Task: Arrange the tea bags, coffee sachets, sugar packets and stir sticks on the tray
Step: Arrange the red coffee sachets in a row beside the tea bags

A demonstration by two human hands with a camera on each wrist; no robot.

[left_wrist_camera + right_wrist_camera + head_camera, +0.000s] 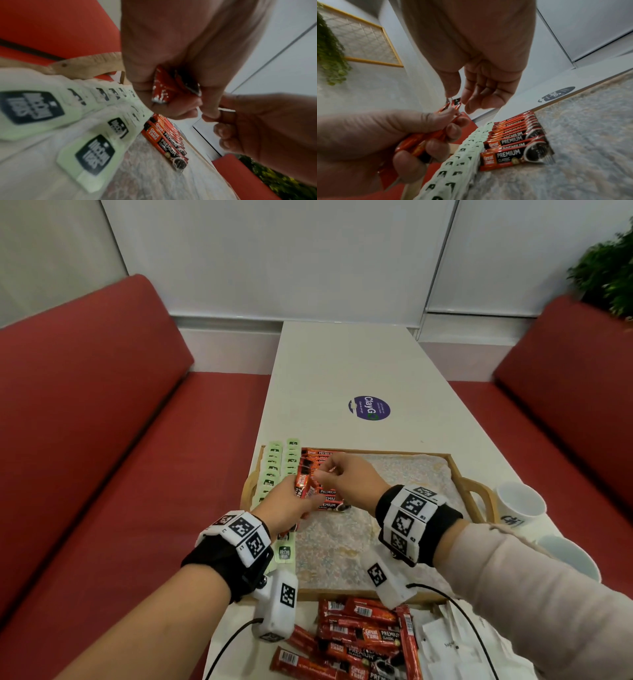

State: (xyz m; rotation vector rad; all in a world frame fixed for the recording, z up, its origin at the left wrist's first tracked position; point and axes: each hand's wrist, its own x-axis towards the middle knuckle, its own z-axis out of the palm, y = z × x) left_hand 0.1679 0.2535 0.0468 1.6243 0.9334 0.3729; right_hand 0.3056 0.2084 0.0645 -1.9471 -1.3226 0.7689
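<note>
**Clerk:** Item one, left hand (287, 505)?

**Checker:** Fingers curled round a small bundle of coffee sachets (426, 142), held above the tray (455, 470) near its left end. Upper ends of the bundle point up toward the right hand (346, 474).

**Clerk:** Right hand?

**Checker:** Thumb and forefinger pinching the top end of one sachet in that bundle; remaining fingers loosely curled. Appears to be drawing a single sachet out.

**Clerk:** Laid stock?

**Checker:** Row of coffee sachets (323, 474) on the tray cloth, long axes running left to right, stacked from the far edge toward the near one. Tea bags (274, 467), two columns, just beside the row at the tray's left edge.

**Clerk:** Where does the next sachet go?

**Checker:** Judged: the open slot at the near end of the row, directly below both hands. The pinched sachet stands roughly upright, so it must be turned flat, crosswise. Right hand is nearer.

**Clerk:** Unplaced?

**Checker:** Loose sachets (363, 635) and white sugar packets (445, 642) at the tabletop's near edge. Stir sticks not identified.
</note>
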